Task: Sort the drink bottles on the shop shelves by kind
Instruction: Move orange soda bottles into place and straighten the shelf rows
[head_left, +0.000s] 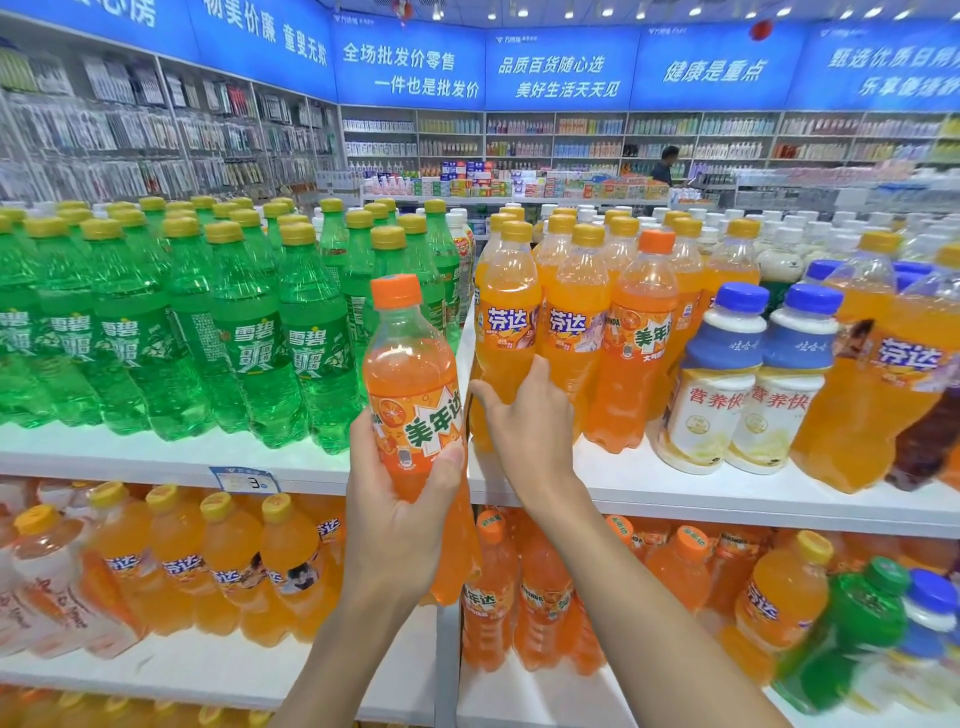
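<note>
Premises: a brightly lit shop, blue banner signs (561, 67) running along the top of the far walls, wall racks of small packaged goods beneath them, and a person (666, 165) standing far beyond my grip at the back aisle.

Surface: a white upper shelf (675, 488) runs left and right behind both my hands; a price tag (244, 479) hangs on its front edge, just left of my left grip. A white lower shelf (208, 670) sits below my wrists.

Stock: left of my left grip, a large block of green bottles (156, 322) with yellow caps stands upright on the upper shelf. Beyond my right grip stands a group of yellow-capped orange bottles (571, 312). Among them, just right of my right grip, is one orange-capped bottle (639, 338). Further right stand two white milk-drink bottles (737, 384) with blue caps. On the lower shelf, mixed orange bottles lie under both forearms; a green bottle (852, 623) appears blurred at far right.

Grip: my left hand (400, 519) is closed around the lower half of a held orange soda bottle (415, 384) with orange cap, upright, in front of the shelf edge. My right hand (530, 426) is wrapped on the lower body of the front yellow-capped bottle (506, 322), which stands on the upper shelf.
</note>
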